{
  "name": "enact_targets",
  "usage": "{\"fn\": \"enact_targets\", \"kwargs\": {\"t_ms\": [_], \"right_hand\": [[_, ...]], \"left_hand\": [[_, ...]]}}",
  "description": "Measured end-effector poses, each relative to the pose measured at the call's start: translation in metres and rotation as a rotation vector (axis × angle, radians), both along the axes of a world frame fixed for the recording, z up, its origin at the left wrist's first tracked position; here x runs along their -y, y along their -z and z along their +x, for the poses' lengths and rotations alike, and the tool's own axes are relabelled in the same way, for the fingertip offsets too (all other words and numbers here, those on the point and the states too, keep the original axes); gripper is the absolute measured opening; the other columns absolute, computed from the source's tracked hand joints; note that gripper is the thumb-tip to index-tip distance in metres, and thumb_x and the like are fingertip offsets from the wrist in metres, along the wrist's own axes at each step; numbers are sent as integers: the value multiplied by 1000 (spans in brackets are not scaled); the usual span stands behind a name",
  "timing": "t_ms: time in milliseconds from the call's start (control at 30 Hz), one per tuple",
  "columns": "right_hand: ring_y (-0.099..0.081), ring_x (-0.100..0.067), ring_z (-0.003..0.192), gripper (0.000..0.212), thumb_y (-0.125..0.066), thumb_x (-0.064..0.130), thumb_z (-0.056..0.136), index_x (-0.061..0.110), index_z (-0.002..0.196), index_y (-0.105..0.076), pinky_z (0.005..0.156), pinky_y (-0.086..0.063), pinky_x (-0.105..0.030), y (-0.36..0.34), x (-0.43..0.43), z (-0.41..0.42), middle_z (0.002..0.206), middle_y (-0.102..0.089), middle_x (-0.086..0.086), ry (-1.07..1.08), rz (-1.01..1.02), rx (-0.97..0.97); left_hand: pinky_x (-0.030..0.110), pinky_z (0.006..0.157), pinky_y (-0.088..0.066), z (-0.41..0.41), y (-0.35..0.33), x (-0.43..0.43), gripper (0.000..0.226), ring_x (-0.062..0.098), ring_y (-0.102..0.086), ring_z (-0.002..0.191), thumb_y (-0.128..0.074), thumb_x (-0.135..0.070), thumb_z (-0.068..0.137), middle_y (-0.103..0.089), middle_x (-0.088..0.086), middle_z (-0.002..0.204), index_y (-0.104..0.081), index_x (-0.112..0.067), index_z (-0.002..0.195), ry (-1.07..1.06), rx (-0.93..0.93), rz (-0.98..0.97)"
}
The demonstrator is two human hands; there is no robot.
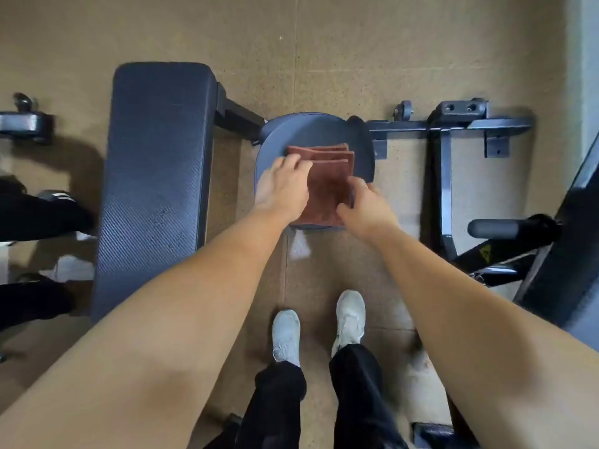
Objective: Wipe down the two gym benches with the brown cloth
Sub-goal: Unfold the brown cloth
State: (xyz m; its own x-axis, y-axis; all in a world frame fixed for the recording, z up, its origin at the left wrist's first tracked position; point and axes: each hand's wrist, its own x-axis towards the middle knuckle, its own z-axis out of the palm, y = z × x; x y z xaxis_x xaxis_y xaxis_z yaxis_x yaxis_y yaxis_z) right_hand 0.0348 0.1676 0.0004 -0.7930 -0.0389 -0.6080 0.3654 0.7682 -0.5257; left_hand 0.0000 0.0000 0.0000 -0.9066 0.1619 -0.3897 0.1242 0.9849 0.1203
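Overhead view of a folded brown cloth (pixel 327 186), a soft, napped rectangle whose stacked layers show as stepped edges at its far end. It lies on a round, smooth grey seat (pixel 311 131) between the two benches. The left hand (pixel 282 189) rests over the cloth's left edge, knuckles raised and fingers curled onto the fabric near the far corner. The right hand (pixel 366 205) grips the right edge, fingers bent over the side and thumb lying on the top surface. To the left stands a flat gym bench (pixel 158 157), a long pad with rounded corners covered in dark vinyl with fine diagonal ribbing. At the right border an inclined bench (pixel 570 254) shows only part of its dark pad. Between seat and inclined bench runs a black tubular metal frame (pixel 444 176) with bolted brackets, and beside it a cylindrical black foam roller (pixel 505 229). The floor (pixel 356 59) is tan, speckled tile with visible seams. Pale knitted shoes (pixel 286 335) and black trousers appear below.
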Motion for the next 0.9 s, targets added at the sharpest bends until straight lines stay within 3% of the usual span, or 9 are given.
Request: {"fn": "enact_targets", "kwargs": {"t_ms": [133, 233, 300, 367, 533, 633, 733, 800, 900], "right_hand": [[-57, -26, 120, 54, -58, 21, 93, 25, 145, -43, 100, -50, -40, 36, 2, -3, 138, -45, -5, 45, -18, -95], [-59, -24, 116, 50, -61, 15, 93, 29, 139, -47, 95, -52, -38, 57, -1, 5, 136, -46, -3, 75, -24, -171], [-58, -23, 117, 50, -62, 15, 93, 30, 138, -46, 95, -54, -39, 58, -2, 8, 138, -47, -2, 92, -25, -167], [-58, -23, 117, 52, -62, 15, 92, 28, 140, -45, 95, -52, -38, 51, -4, 9, 138, -47, -2, 101, -30, -126], [-59, -24, 108, 52, -61, 18, 89, 24, 138, -45, 91, -51, -38, 6, -6, 11, 130, -52, -3, 119, -64, -116], [-61, -28, 102, 56, -60, 20, 86, 27, 138, -43, 87, -55, -47, -33, -2, 13, 126, -52, -3, 111, -67, -145], [-58, -30, 105, 62, -54, 18, 87, 35, 144, -39, 89, -53, -48, -78, 5, 16, 126, -48, -4, 40, -96, -148], [-54, -30, 114, 60, -54, 25, 83, 39, 141, -45, 98, -48, -46, -113, 12, 20, 127, -46, -3, -22, -143, -144], [-48, -30, 118, 50, -49, 34, 70, 31, 119, -64, 106, -40, -43, -164, 21, 33, 124, -49, -1, -152, -156, -149]], "left_hand": [[42, 83, -51, -13, 36, -1, 41, 28, -43, 123, -54, -21, 97, -46, 2, 139, -47, -24, 138, -110, -39, 36], [40, 69, -51, -12, 41, -1, 9, 25, -51, 100, -61, -23, 94, -56, 0, 111, -59, -22, 102, -122, -194, 85], [38, 63, -48, -7, 36, 0, 12, 24, -56, 88, -65, -23, 91, -60, -2, 97, -55, -19, 87, -129, -251, 121], [34, 63, -44, -1, 27, 3, 17, 26, -61, 80, -66, -28, 92, -65, -1, 89, -53, -19, 86, -153, -239, 129], [38, 66, -47, 9, -12, 11, 23, 34, -61, 75, -66, -36, 92, -67, 2, 79, -56, -17, 84, -160, -171, 102], [38, 60, -47, 21, -46, 14, 27, 32, -61, 69, -70, -38, 88, -64, 0, 72, -54, -18, 79, -84, -201, 104], [35, 52, -47, 40, -90, 16, 28, 31, -62, 63, -77, -31, 82, -63, 0, 68, -56, -15, 74, 19, -247, 154], [38, 50, -49, 54, -123, 18, 26, 28, -61, 65, -77, -26, 81, -61, 0, 70, -56, -14, 73, 99, -284, 207], [39, 51, -49, 73, -178, 18, 19, 22, -58, 69, -73, -24, 83, -60, -1, 74, -58, -15, 74, 187, -333, 303]]}}
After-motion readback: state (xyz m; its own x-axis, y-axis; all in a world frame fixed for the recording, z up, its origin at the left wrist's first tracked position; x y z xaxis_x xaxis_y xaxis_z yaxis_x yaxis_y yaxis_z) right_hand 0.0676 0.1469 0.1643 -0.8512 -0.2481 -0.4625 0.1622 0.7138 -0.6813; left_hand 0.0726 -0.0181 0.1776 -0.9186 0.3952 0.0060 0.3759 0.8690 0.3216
